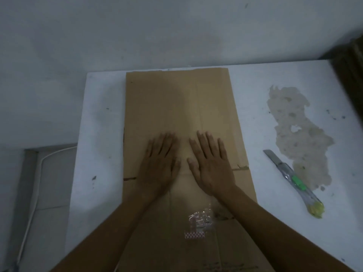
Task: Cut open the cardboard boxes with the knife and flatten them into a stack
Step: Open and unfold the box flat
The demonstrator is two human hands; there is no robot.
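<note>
A flattened brown cardboard box (176,103) lies lengthwise on the white table (102,122), reaching from the far edge to the near edge. My left hand (160,163) and my right hand (211,165) press flat on its middle, side by side, fingers straight and pointing away from me. A scrap of clear tape with a red-patterned strip (198,222) sticks to the near flap. The utility knife (292,181), blade out, green slider, yellow end, lies on the table to the right of the cardboard, apart from both hands.
A rough patch of torn paper residue (300,130) marks the table's right side, just beyond the knife. A grey wall stands behind the table. A dark object (349,61) sits at the far right corner. To the left, the floor and a white cable (33,185) show.
</note>
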